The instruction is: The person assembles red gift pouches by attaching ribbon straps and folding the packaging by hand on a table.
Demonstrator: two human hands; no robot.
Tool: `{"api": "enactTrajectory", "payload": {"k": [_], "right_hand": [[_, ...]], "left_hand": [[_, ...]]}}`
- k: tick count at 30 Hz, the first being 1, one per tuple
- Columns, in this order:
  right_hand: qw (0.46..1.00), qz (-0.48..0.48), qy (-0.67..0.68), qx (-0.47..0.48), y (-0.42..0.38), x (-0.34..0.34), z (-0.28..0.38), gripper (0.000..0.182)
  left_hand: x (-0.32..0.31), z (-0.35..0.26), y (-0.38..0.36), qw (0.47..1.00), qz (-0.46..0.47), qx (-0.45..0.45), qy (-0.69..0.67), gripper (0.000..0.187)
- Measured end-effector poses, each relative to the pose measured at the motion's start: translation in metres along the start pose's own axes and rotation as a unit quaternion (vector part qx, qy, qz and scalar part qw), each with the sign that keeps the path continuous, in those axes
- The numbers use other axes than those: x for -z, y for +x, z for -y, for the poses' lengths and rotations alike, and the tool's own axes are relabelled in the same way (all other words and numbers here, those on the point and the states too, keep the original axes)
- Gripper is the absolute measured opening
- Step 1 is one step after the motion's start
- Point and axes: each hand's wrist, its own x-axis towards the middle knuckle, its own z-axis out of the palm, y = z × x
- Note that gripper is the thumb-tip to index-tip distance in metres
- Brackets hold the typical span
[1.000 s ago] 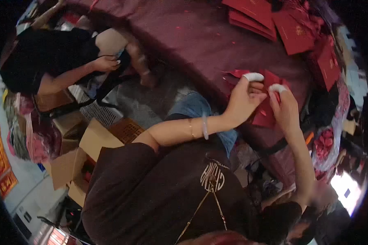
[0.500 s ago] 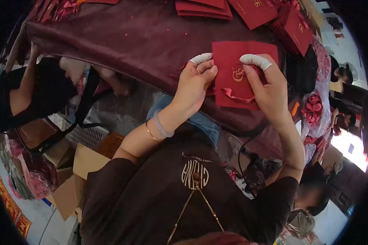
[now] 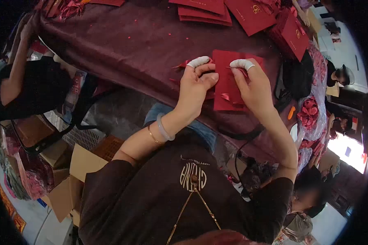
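Observation:
A flat red paper bag (image 3: 223,83) with a ribbon on its face stands tilted up above the table edge. My left hand (image 3: 194,90) pinches it by its left edge, thumb in front. Across the bag's front lies my right hand (image 3: 253,90), its thumb and forefinger closed at what looks like a thin red ribbon end by the upper left part. Lower on the bag a glossy ribbon loop (image 3: 229,98) shows, partly under the right hand. Both forefingers wear white finger covers. The gold print is hidden behind the right hand.
The table has a dark maroon cloth (image 3: 110,45). Stacked red bags (image 3: 204,16) lie at the back, with another pile (image 3: 290,34) at the right. An orange-handled tool (image 3: 291,113) lies right of my arm. Open cardboard boxes (image 3: 84,163) stand lower left. Other people sit nearby.
My right hand has moved left across the bag and now covers the gold print. The bag sits slightly lower in view. My left hand keeps its hold on the left edge.

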Motion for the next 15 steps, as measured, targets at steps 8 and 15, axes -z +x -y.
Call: {"api": "enactTrajectory", "payload": {"k": [8, 15], "right_hand": [[1.0, 0.008, -0.001, -0.017, -0.005, -0.007, -0.016, 0.012], [0.996, 0.076, -0.033, 0.018, -0.005, -0.014, -0.023, 0.012]], "left_hand": [[-0.005, 0.002, -0.002, 1.0, 0.001, -0.006, -0.007, 0.045], [-0.003, 0.013, -0.002, 0.997, -0.007, -0.077, 0.013, 0.049]]}}
